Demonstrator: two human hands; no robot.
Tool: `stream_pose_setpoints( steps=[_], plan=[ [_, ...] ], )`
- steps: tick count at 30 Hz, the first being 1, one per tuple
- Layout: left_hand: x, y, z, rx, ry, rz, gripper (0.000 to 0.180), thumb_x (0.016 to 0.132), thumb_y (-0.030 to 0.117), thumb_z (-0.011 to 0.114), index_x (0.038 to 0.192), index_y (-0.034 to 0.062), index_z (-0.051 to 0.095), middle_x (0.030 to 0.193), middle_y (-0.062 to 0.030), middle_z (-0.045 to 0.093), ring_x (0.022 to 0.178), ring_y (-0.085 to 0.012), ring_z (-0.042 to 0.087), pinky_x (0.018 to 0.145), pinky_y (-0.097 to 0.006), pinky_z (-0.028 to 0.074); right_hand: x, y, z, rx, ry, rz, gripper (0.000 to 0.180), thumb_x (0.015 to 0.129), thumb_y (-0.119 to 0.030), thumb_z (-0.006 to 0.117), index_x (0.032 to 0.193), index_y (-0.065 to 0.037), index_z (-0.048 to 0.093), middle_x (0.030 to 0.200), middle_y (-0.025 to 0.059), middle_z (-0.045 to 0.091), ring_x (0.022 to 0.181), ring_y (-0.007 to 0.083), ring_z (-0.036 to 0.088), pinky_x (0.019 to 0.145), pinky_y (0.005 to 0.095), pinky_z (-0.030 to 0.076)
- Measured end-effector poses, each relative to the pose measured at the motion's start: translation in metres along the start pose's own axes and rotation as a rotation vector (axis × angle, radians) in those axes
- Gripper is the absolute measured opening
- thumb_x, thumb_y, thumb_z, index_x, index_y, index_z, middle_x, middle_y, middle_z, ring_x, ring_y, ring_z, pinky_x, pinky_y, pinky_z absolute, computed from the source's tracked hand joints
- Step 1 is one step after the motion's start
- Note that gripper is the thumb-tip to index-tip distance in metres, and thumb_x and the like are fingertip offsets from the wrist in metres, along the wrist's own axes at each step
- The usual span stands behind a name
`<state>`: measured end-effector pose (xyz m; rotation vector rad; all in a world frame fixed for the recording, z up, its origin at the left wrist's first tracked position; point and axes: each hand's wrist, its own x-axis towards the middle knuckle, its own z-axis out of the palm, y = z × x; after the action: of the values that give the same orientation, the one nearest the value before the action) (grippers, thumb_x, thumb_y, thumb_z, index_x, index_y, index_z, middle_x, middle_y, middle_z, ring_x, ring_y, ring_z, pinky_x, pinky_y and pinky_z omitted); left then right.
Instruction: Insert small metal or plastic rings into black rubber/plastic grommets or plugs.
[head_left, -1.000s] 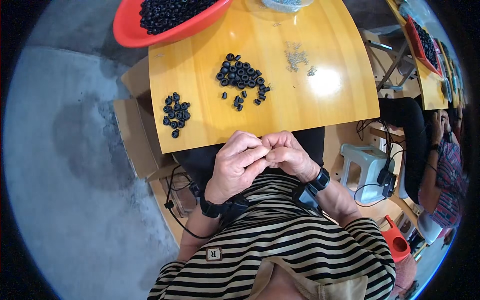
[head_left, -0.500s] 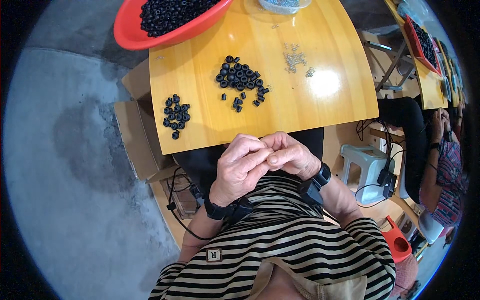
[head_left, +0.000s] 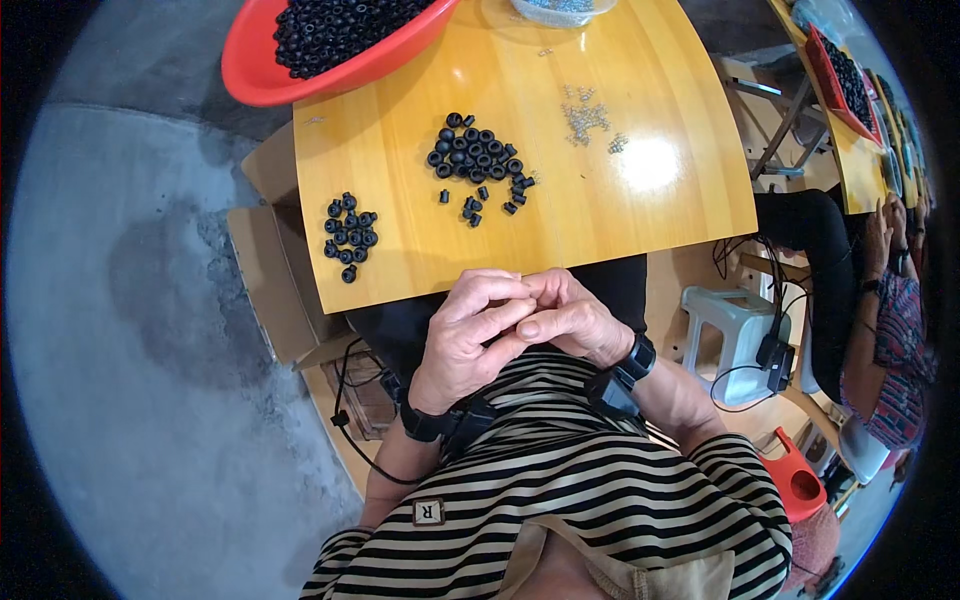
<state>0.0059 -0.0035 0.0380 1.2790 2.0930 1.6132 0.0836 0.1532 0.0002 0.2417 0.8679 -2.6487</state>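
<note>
My left hand (head_left: 470, 335) and my right hand (head_left: 575, 318) meet just off the near edge of the wooden table (head_left: 640, 215). Both are closed, fingertips pinched together; whatever lies between them is hidden by the fingers. Beyond them sits a loose pile of round black plastic parts (head_left: 470, 155), with small black cylindrical pieces (head_left: 473, 210) at its near side. A group of black parts with short stems (head_left: 350, 235) lies near the table's left edge. Farther right are scattered tiny clear or silvery pieces (head_left: 585, 118).
A red basin (head_left: 250, 75) full of black parts stands at the far left of the table. A clear tub (head_left: 565, 12) is at the far edge. A white stool (head_left: 725, 325) with black cables is to the right, near another person's arm (head_left: 870, 310). An open cardboard box (head_left: 270, 270) stands left.
My joined hands have shifted slightly left, and the right fingers have moved a little against the left. The piles on the table look the same.
</note>
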Motion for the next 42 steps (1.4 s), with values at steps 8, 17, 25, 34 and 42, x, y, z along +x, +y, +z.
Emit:
stream_pose_setpoints(
  steps=[8,17,25,34,42],
  plan=[
    [-0.001,-0.002,0.004,-0.022,0.037,0.004,0.028,0.068,-0.001,0.08,0.095,0.0012,0.07,0.1,-0.007,0.065,0.097,-0.0269,0.062,0.082,-0.035,0.053,0.001,0.008,0.001,0.085,0.024,-0.013,0.022,0.081,-0.009,0.075,0.101,-0.001,0.069,0.077,-0.0052,0.061,0.063,0.0022,0.044,0.055,0.0191,0.032],
    [-0.003,-0.006,0.005,-0.08,0.064,-0.021,0.027,0.068,0.0,0.08,0.093,0.0008,0.07,0.099,-0.0073,0.066,0.097,-0.0264,0.062,0.082,-0.035,0.052,0.004,0.008,0.01,0.134,0.069,-0.047,0.022,0.081,-0.008,0.073,0.101,-0.002,0.069,0.078,-0.005,0.061,0.066,0.0021,0.046,0.057,0.0194,0.033],
    [0.0,-0.004,-0.001,-0.133,-0.027,0.021,0.026,0.067,0.001,0.08,0.091,0.0005,0.069,0.098,-0.0073,0.066,0.096,-0.0274,0.061,0.083,-0.036,0.051,-0.001,0.003,0.007,0.157,-0.04,0.063,0.021,0.077,-0.007,0.074,0.096,-0.002,0.066,0.076,-0.0061,0.058,0.06,0.0015,0.043,0.053,0.0188,0.031],
    [0.002,-0.004,-0.005,-0.158,-0.148,0.038,0.022,0.068,0.005,0.079,0.087,0.0,0.07,0.095,-0.0071,0.066,0.092,-0.0266,0.061,0.081,-0.036,0.048,-0.003,0.005,-0.004,0.1,-0.097,0.186,0.018,0.074,-0.005,0.074,0.09,-0.003,0.066,0.07,-0.0073,0.055,0.06,0.0017,0.045,0.053,0.0185,0.031],
    [0.004,-0.003,-0.009,-0.119,-0.188,0.022,0.023,0.069,0.005,0.079,0.089,0.0003,0.07,0.094,-0.0069,0.066,0.094,-0.0257,0.062,0.082,-0.035,0.048,-0.001,0.01,-0.007,0.126,-0.094,0.179,0.014,0.074,-0.004,0.075,0.085,-0.003,0.067,0.071,-0.0069,0.056,0.059,0.0026,0.045,0.053,0.0192,0.032]
  ],
)
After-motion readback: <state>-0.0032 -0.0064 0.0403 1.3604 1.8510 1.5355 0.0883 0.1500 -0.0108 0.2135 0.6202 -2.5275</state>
